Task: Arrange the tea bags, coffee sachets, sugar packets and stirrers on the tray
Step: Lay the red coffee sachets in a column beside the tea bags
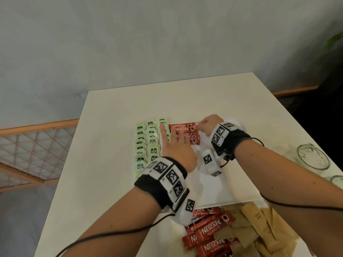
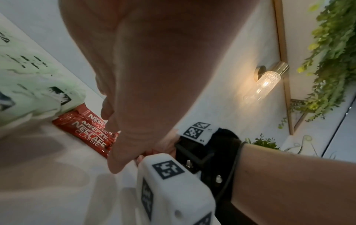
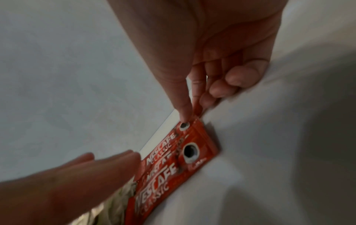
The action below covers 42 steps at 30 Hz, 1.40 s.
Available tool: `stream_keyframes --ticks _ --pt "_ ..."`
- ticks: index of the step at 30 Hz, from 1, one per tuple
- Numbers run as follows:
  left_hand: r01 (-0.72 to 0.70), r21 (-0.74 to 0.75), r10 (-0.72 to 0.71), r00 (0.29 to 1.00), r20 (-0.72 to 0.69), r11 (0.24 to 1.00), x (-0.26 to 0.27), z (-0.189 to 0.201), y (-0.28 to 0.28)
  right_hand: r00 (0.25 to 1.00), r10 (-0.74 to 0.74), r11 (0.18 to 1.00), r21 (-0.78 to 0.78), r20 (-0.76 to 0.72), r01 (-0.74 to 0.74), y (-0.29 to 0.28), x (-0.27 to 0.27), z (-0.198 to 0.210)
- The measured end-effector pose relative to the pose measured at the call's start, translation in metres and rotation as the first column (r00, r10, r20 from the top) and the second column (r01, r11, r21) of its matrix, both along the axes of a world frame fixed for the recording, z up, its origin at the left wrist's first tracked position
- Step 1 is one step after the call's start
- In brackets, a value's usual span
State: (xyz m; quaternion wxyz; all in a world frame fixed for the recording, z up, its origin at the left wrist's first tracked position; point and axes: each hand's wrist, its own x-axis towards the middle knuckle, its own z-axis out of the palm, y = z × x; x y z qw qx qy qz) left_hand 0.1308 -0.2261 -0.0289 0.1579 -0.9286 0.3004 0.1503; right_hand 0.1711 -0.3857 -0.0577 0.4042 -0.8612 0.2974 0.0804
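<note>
Coffee sachets [image 1: 184, 133]: red, white "NESCAFE CLASSIC" lettering, overlapping row on white tray [image 1: 219, 190]. Right hand [image 1: 208, 125] grip pinches top sachet end; left hand [image 1: 176, 149] flat, fingers straight on row.

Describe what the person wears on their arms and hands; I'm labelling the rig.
Both forearms are bare, no sleeves or gloves. Each wrist carries a black band topped by white blocks printed with black square tags. A white tagged camera pod hangs off each band. A thin black cable trails back along each arm.
</note>
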Motion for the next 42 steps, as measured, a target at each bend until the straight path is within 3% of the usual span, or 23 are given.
stream_keyframes --ticks 8,14,20,31,42 --pt "-0.056 -0.057 0.056 0.998 -0.001 0.997 0.011 0.017 0.018 0.998 0.056 0.980 0.188 0.040 -0.062 -0.021 -0.013 0.010" --pt "-0.021 -0.035 0.020 1.000 -0.019 0.999 -0.012 0.009 0.034 0.973 0.179 0.957 0.256 -0.148 -0.138 -0.029 -0.053 0.010" --pt "0.034 -0.008 -0.034 0.999 -0.005 0.999 -0.021 0.002 0.014 0.979 0.090 0.984 0.168 -0.183 -0.059 -0.005 -0.055 -0.001" --pt "0.059 0.077 -0.060 0.998 0.004 0.995 -0.012 -0.009 0.004 0.985 -0.045 0.974 0.214 -0.166 0.081 -0.001 -0.027 -0.004" --pt "0.041 0.158 -0.042 0.999 0.003 0.987 -0.009 -0.002 0.002 0.992 -0.058 0.976 0.200 -0.116 0.080 0.000 -0.024 -0.013"
